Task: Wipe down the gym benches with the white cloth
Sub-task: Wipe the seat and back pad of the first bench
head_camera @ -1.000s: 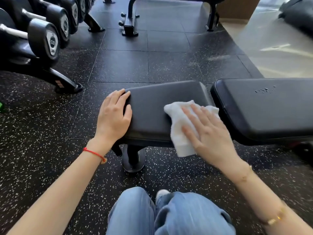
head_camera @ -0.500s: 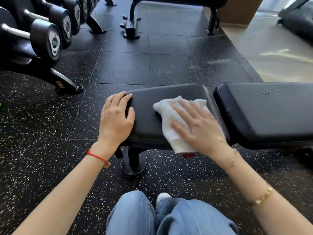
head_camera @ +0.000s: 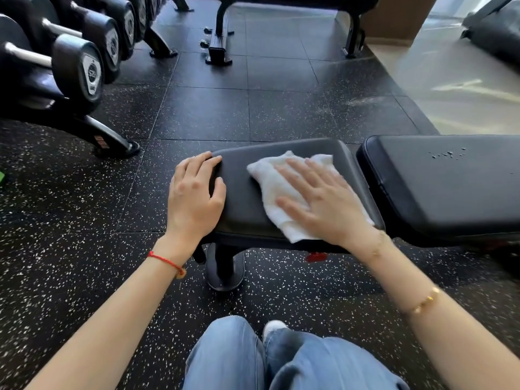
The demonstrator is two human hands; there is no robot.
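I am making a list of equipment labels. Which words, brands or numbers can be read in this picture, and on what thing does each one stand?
Nothing can be read with certainty.
Nearest dumbbell: an emblem and small print on its end plate, too blurred.
Rack foot: an orange sticker, too small.
Seat pad, white cloth: no text.

The right hand (head_camera: pixel 326 204) has slid the white cloth (head_camera: pixel 270 187) leftward and farther up the seat pad (head_camera: pixel 239 209).

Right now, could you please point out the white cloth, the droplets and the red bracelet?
white cloth (head_camera: pixel 267 175): head view, bare upper-left part.
droplets (head_camera: pixel 447 153): head view, cluster's middle.
red bracelet (head_camera: pixel 164 260): head view, cord's middle.
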